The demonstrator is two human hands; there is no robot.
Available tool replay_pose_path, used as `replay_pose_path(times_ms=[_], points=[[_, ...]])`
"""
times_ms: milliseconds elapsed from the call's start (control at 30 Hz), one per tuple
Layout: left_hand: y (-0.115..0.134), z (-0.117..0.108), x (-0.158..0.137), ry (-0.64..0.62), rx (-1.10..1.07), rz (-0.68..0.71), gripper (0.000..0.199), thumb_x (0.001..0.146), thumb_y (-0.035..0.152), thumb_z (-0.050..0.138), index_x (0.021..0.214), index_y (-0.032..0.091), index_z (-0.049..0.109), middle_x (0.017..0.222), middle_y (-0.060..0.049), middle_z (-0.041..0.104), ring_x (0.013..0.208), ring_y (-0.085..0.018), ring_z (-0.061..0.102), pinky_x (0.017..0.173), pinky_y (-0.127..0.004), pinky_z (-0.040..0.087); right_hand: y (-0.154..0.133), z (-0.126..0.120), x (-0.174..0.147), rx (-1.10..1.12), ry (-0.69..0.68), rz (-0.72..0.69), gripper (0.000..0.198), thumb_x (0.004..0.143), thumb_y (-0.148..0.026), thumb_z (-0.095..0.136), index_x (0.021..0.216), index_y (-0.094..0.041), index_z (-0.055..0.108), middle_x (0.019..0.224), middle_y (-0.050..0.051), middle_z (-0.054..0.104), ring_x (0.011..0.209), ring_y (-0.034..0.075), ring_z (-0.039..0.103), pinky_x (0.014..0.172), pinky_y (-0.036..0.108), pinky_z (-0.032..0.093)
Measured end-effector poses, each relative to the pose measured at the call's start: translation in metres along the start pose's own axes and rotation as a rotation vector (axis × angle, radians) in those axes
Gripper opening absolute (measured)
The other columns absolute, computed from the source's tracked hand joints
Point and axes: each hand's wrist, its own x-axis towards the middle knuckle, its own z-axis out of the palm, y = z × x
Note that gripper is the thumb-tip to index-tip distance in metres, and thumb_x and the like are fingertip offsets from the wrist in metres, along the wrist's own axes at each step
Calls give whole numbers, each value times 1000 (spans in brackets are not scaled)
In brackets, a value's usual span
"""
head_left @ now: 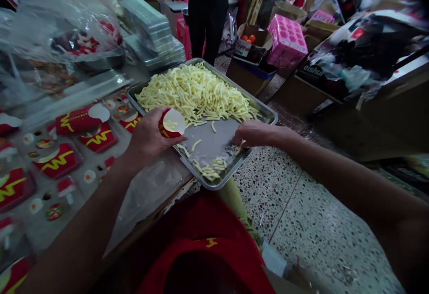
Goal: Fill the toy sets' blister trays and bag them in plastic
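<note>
Apparently light carton point(179, 120), likely thin, crushable; best held by its sides. Left hand point(146, 136): curled round it. Right hand point(250, 134): fingers bent, contents unclear.

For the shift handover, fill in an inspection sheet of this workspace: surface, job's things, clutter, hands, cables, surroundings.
Surface: table; the metal tray juts past its edge.
Job's things: pale stick-shaped pieces heaped at the tray's far part, a few loose nearer; red carton with some pieces inside.
Clutter: W-marked packs, plastic bags and stacked clear boxes on the table.
Hands: left hand holds the carton; right hand is in the tray, grip unclear.
Cables: nothing seen.
Surroundings: person in dark clothes beyond the tray; pink packs; speckled floor.
</note>
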Motion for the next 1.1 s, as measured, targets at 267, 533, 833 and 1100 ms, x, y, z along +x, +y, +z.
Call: replay_pose_path(times_ms=[267,533,833,1100], points=[[-2,-2,-6,-13,16,-67,84,63,60,86,132,22,58,130,-10,67,115,-32,65,104,-45,50,5,23,15,288,254,120,15,67,-11,73,77,-21,77,69,-2,70,63,12,56,60,25,36],[4,-4,-15,-35,16,-96,85,65,60,85,134,18,59,131,-11,67,116,-31,65,104,-42,50,-38,19,77,330,647,336,16,76,-25,71,89,-19,77,83,5,74,77,18,64,67,28,39],[-9,-9,-27,-84,86,-107,82,65,56,87,133,19,59,133,-12,67,120,-33,63,103,-42,50,-79,16,74,122,521,-239,11,80,-10,62,84,-19,68,89,4,71,85,17,59,79,27,40],[18,-8,-26,-224,463,-45,72,72,50,85,131,17,59,121,-15,67,111,-35,64,94,-43,50,-92,25,88,238,588,-139,12,79,-7,63,79,-19,65,83,4,69,76,16,58,71,27,40]])
